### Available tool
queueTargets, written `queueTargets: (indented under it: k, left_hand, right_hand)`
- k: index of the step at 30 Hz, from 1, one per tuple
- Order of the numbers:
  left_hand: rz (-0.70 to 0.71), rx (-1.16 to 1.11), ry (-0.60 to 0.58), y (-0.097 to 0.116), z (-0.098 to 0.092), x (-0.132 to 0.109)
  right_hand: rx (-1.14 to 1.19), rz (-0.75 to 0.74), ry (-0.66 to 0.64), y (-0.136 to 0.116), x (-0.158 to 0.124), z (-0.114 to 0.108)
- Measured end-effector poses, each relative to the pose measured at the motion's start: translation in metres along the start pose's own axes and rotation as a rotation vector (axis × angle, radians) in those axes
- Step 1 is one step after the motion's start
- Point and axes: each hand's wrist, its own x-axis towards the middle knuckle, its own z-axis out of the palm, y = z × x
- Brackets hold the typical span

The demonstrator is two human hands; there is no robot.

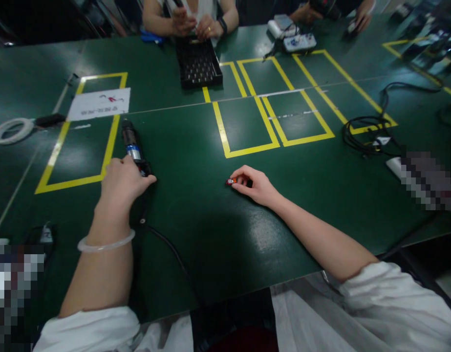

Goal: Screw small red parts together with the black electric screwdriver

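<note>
My left hand [121, 182] lies over the rear part of a black corded electric screwdriver [132, 142] with a blue and silver band. The fingers curl down around it and are partly hidden; the thumb points out to the right. A black cable [170, 247] runs from the tool toward the near edge. Closer to the middle, my right hand [256, 187] pinches a small red, orange and white piece [231, 182] just at the table top. That piece is too small to name.
Yellow tape outlines [252, 150] mark the green table [196, 215]. A white paper sheet [100, 103] and a tape roll [12, 131] lie at left. A black tray [201, 80] sits before a co-worker's hands [206, 27]. A coiled cable [364, 137] lies at right.
</note>
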Motion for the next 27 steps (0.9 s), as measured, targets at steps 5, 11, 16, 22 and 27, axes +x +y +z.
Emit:
queueTargets:
  k: [5,11,16,22,27]
  left_hand:
    - [0.001,0.078,-0.086,0.081,-0.014,-0.013]
    - [0.126,-0.081,-0.061,0.15,-0.009,-0.035]
    - [0.236,-0.16,-0.052,0.178,-0.004,-0.051]
    - [0.266,-0.172,-0.06,0.183,-0.003,-0.053]
    - [0.289,-0.184,-0.027,0.187,-0.003,-0.057]
  right_hand:
    - [-0.008,0.008,0.017,-0.001,0.0,0.0]
    - [0.011,0.008,0.082,0.002,-0.001,0.0]
    - [-0.065,-0.024,0.111,0.0,-0.002,0.0]
    - [-0.157,-0.062,0.098,-0.002,-0.001,0.001]
    - [-0.213,-0.062,0.072,0.0,-0.001,0.005]
